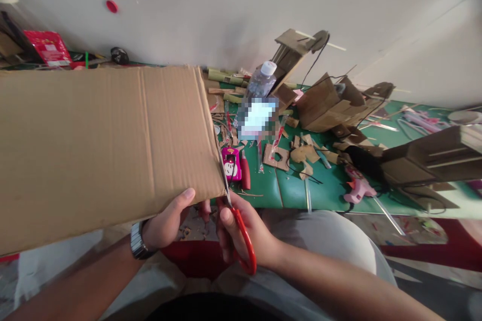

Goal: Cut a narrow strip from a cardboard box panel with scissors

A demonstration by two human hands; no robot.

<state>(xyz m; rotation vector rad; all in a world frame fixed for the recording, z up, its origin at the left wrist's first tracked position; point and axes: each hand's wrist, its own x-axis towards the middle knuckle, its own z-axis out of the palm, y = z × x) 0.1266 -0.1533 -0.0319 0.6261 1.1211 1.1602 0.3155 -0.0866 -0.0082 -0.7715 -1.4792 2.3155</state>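
Note:
A large brown cardboard sheet (101,135) fills the left half of the view, its right end near the middle. My left hand (169,215) grips its lower edge, thumb on top and fingers underneath, partly hidden. In my right hand (244,225) is a pair of scissors (246,246) with red handles, held closed in the fingers. One blade lies over the right edge of the cardboard, close to its lower right corner; the other blade is hidden beneath. A dark watch (139,241) is on my left wrist.
Behind the cardboard is a green table (263,198) with cardboard scraps (305,153), a plastic bottle (261,80), a purple tape measure (231,164) and a pink glue gun (359,188). Cardboard constructions (327,103) stand at the right. A red packet (48,47) lies far left, against the wall.

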